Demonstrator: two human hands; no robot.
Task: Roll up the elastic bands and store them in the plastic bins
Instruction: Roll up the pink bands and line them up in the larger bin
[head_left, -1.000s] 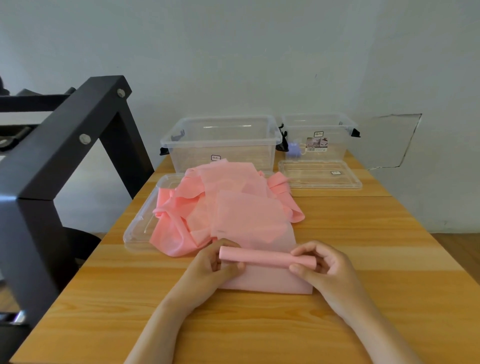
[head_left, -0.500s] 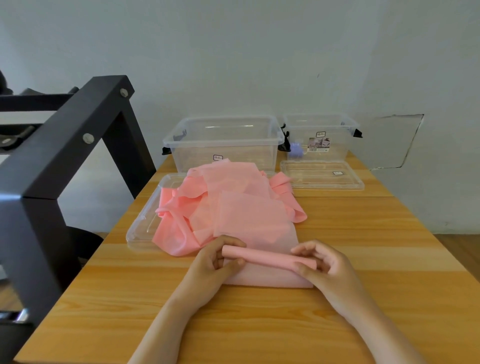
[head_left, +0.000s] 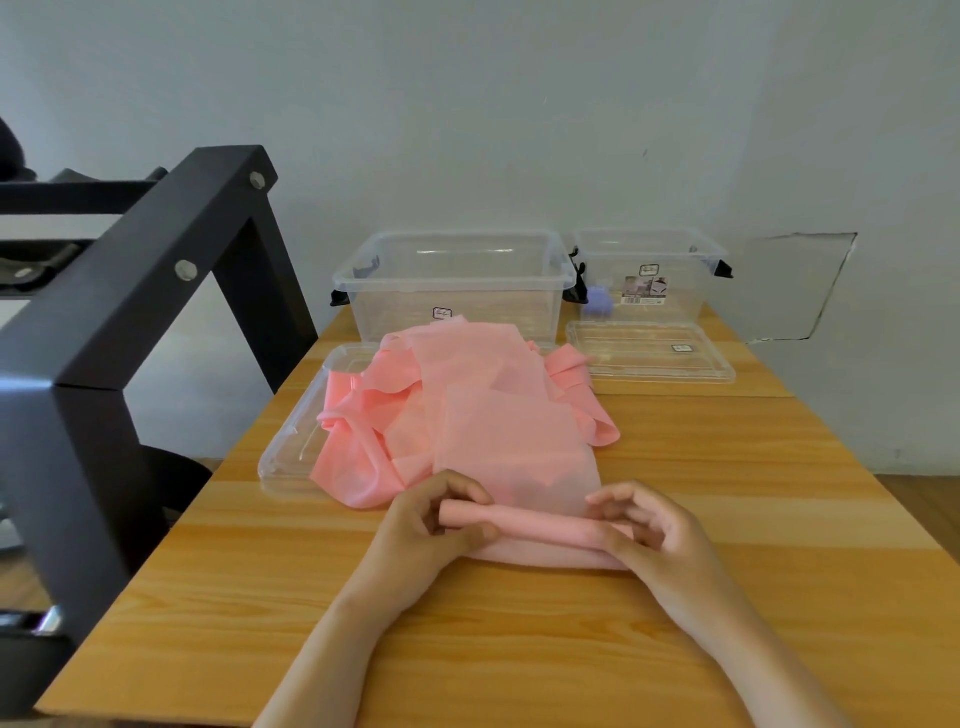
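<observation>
At the near centre of the table (head_left: 727, 597), the left hand (head_left: 431, 525) and the right hand (head_left: 654, 535) each hold a closed grip on one end of the pink roll (head_left: 540, 525). Fingers curl over the top; the left thumb presses from the near side. The roll lies crosswise, and a flat pink layer shows beneath it on the near side.

The unrolled length of the elastic band (head_left: 514, 447) runs away from the roll to the loose pile of pink bands (head_left: 384, 415), which lies partly on a clear lid (head_left: 296, 441). Beyond the pile stands the large plastic bin (head_left: 457, 283), open, with no visible contents. The small plastic bin (head_left: 670, 306) stands to its right and holds a purple item (head_left: 597, 306); a second lid (head_left: 649, 353) lies flat in front of it.

Step in hand, by judgement: rolling one band. No rolled band shows in either bin.

Next move: turn both ends away from the body at an equal rate and under even tension, so that the roll does not cone. The far length touches the pile and may need freeing.
</observation>
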